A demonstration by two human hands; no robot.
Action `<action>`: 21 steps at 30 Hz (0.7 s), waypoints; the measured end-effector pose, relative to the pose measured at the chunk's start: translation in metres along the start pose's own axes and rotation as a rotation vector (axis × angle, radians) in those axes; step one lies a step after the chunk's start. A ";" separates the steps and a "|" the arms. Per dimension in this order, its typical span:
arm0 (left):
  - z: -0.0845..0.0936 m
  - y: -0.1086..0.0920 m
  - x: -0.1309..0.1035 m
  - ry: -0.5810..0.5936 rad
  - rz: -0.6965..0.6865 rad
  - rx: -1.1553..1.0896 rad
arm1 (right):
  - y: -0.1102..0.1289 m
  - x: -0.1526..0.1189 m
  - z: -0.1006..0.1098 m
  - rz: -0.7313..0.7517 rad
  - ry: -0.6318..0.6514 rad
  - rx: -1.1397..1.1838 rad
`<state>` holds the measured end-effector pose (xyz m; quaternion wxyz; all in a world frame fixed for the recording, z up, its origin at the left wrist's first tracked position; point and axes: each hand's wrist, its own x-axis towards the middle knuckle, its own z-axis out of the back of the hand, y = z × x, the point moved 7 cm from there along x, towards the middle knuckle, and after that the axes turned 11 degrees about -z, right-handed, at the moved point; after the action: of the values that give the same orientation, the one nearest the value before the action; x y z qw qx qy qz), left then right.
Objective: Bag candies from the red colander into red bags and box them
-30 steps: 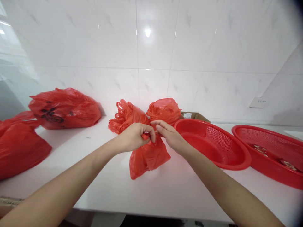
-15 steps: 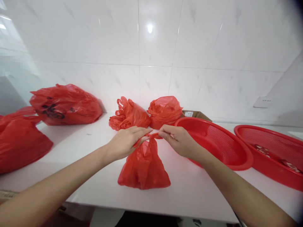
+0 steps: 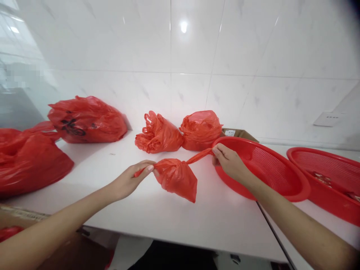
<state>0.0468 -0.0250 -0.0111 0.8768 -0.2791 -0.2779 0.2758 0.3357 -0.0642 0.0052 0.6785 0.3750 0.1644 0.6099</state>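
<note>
Red plastic bag (image 3: 178, 180): mid-view over the white table (image 3: 219, 221), tilted, one lower corner pointing to 5 o'clock. Can't tell if it touches the table.

Step in hand reads as drawing the gathered neck tight by its two ends. To do it well: pull evenly, 9 against 3, so the gather stays centred over the load. Steady tension, no jerk; thin film probably stretches or tears if snatched. Letting the table take the weight should help. Whether a knot has formed is unclear.

Fingers, clock taken from the bag:
- Left hand (image 3: 129, 182), 9 o'clock: thumb and fingers in a narrow pinch on the bag's side, short red tail poking out past them.
- Right hand (image 3: 229, 161), between 2 and 3: thumb and forefinger closed on the far end of the taut handle strip (image 3: 199, 155). Other fingers partly hidden. Hand overlaps the near basket (image 3: 305, 193); can't tell if touching.

Bagged bundles sit behind at 11 o'clock (image 3: 161, 137) and 1.
</note>
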 end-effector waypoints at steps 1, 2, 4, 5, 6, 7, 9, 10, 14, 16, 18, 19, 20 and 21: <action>-0.006 -0.001 0.006 -0.028 -0.024 -0.001 | -0.002 -0.002 -0.012 -0.052 0.033 0.145; -0.013 -0.002 0.012 -0.049 -0.047 0.005 | -0.005 -0.005 -0.026 -0.101 0.048 0.230; -0.029 0.000 0.024 -0.086 -0.096 0.040 | -0.013 -0.010 -0.055 -0.183 0.022 0.194; -0.038 0.002 0.029 -0.096 -0.121 0.076 | -0.016 -0.012 -0.070 -0.205 -0.003 0.107; -0.046 0.004 0.035 -0.095 -0.139 0.143 | -0.018 -0.014 -0.084 -0.216 -0.024 0.011; -0.054 0.007 0.040 -0.081 -0.145 0.233 | -0.019 -0.015 -0.097 -0.222 -0.039 -0.074; -0.068 0.016 0.048 -0.023 -0.122 0.424 | -0.018 -0.017 -0.120 -0.224 -0.044 -0.201; -0.074 0.022 0.051 0.007 -0.100 0.499 | -0.018 -0.016 -0.129 -0.224 -0.039 -0.246; -0.080 0.042 0.057 0.043 -0.015 0.601 | -0.018 -0.011 -0.143 -0.198 -0.009 -0.349; -0.078 0.051 0.056 0.065 0.021 0.620 | -0.025 -0.005 -0.139 -0.194 -0.001 -0.374; -0.074 0.061 0.052 0.090 0.059 0.630 | -0.037 0.001 -0.130 -0.211 0.002 -0.404; -0.072 0.066 0.050 0.102 0.081 0.634 | -0.045 0.004 -0.126 -0.226 -0.001 -0.418; -0.070 0.072 0.048 0.116 0.104 0.638 | -0.052 0.007 -0.122 -0.240 -0.002 -0.430; -0.069 0.078 0.047 0.131 0.127 0.642 | -0.059 0.011 -0.119 -0.253 -0.002 -0.442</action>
<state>0.0985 0.0357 -0.0931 0.9170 -0.0226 -0.1019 0.3849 0.2978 -0.0156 -0.1133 0.8150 0.1948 0.0721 0.5410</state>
